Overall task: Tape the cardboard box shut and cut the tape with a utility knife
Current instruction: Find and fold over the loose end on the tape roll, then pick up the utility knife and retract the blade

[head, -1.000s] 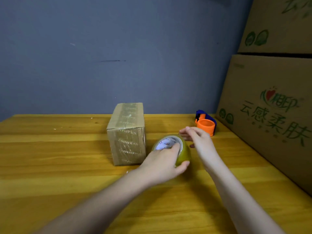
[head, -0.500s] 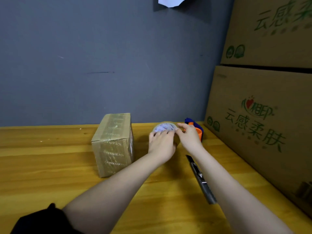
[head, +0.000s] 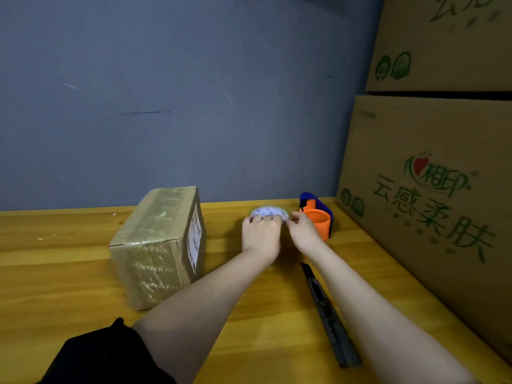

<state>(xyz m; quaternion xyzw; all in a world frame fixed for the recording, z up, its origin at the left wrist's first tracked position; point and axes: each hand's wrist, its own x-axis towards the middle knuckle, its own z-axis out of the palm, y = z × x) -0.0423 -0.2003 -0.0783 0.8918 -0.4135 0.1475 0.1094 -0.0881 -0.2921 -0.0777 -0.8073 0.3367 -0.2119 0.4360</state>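
A small cardboard box, wrapped in shiny clear tape with a white label on its right side, stands on the wooden table left of centre. To its right, my left hand grips a roll of tape whose white inner label shows above my fingers. My right hand touches the roll's right edge with pinched fingertips. A dark utility knife lies on the table beneath my right forearm, pointing away from me.
An orange and blue tape dispenser stands just behind my right hand. Two large printed cartons are stacked along the right side. A grey wall closes off the far edge of the table.
Both hands carried the tape roll away from the near table to a spot beside the orange dispenser. The view shifted, bringing the knife into sight.
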